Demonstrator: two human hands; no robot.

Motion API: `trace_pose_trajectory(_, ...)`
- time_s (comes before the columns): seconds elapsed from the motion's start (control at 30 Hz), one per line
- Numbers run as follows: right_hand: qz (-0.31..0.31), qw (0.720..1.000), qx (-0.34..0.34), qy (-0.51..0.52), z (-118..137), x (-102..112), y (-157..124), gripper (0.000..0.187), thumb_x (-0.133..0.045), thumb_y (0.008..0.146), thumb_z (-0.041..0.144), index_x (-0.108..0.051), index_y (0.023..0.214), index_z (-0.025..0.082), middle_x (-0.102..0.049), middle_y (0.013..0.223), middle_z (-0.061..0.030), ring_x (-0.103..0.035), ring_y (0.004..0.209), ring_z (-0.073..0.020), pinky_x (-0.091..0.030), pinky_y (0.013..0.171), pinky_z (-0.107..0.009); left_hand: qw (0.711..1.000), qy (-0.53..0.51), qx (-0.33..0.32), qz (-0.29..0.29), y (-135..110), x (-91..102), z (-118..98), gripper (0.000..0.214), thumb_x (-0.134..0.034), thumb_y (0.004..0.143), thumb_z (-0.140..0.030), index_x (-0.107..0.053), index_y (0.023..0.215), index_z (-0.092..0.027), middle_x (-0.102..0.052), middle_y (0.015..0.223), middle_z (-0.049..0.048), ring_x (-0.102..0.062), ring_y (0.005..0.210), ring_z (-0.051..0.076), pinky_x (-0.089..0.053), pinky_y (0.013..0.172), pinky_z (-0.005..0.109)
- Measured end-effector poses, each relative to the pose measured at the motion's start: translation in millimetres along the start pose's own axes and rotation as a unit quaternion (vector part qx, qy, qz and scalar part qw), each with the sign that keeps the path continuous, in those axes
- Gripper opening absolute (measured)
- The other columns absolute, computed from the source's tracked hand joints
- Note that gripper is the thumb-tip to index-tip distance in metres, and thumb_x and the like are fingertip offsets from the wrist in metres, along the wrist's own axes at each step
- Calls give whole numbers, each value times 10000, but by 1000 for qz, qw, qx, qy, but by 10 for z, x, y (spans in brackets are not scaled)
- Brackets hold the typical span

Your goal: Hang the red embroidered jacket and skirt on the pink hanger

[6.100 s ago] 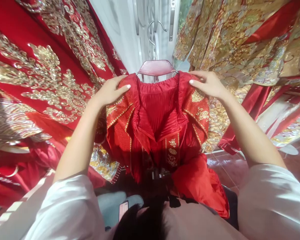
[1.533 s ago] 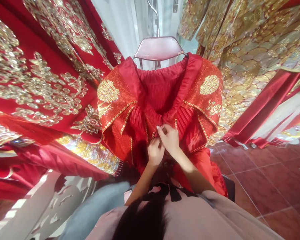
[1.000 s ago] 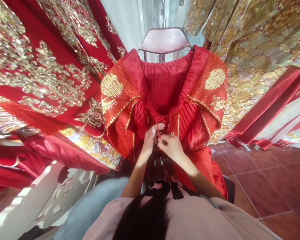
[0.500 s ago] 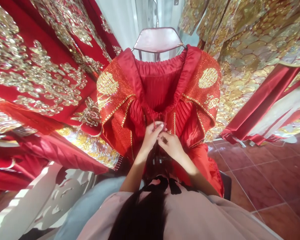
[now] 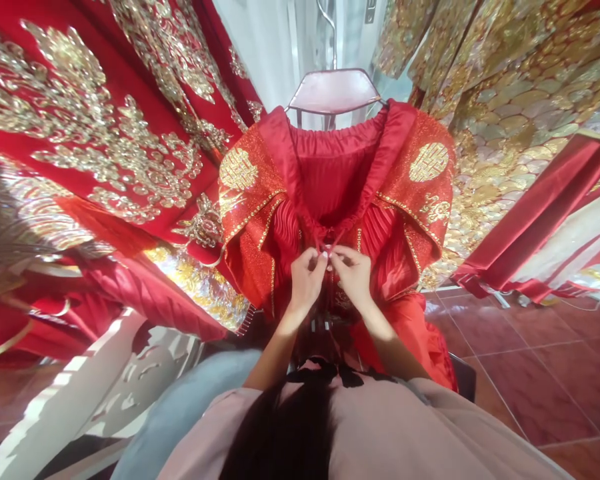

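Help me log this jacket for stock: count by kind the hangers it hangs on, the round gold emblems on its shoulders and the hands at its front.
Hangers: 1, the pink hanger carrying the red jacket.
Round gold emblems: 2, the second on the other shoulder.
Hands: 2, left hand and right hand, both pinching the red ties.
Total: 5

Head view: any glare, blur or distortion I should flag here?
Head view: strong wide-angle bowing toward the edges; same view, daylight behind the hanger blows out the background; gold embroidery at the picture's left glints but keeps detail; left hand and right hand, pinching the red ties of the red jacket, are sharp; dark hair blocks the bottom.
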State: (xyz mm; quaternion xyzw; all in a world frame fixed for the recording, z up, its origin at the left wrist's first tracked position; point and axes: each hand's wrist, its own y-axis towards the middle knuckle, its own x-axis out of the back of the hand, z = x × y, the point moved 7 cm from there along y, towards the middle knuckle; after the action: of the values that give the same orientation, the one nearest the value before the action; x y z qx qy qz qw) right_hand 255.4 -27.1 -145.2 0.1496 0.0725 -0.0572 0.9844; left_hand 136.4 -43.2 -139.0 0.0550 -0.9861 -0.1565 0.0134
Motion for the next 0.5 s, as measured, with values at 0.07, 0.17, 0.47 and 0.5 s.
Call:
trace_pose_trajectory(0.07, 24, 987, -69, 142, -69, -99, -37, 184, -661, 678, 241, -683, 850, 180, -632, 631, 22, -455, 438, -62, -365, 431, -194, 1000, -10, 8, 12, 1, -11, 29, 258, -536, 865, -322, -524, 665, -159, -510, 580, -29, -464, 540, 90, -370, 542, 202)
trace_pose_trajectory(0.17, 57, 954, -106, 276, -59, -190, -99, 391, -701, 615, 186, -635, 999, 222, -612, 700, 57, -389, 427, -25, -305, 388, -162, 1000, 12, 3, -1, 7, 7, 60, 307, -553, 860, -349, -484, 627, -162, -463, 562, -39, -430, 532, 86, -334, 523, 200)
trace_pose_trajectory(0.47, -3, 996, -21, 90, -78, 32, -67, 251, -614, 792, 376, -674, 908, 161, -673, 736, -9, -548, 517, -76, -490, 537, -231, 998, 36, -48, 21, 12, -70, -97, 354, -527, 879, -363, -449, 598, -163, -400, 541, -46, -348, 499, 75, -273, 489, 206)
trace_pose_trajectory(0.5, -11, 999, -2, 51, -39, 88, -33, 262, -595, 810, 390, -679, 904, 161, -684, 742, -20, -580, 544, -92, -502, 558, -242, 996, 62, -60, 25, 27, -70, -136, 352, -531, 879, -356, -454, 596, -161, -382, 535, -49, -328, 494, 74, -259, 485, 209)
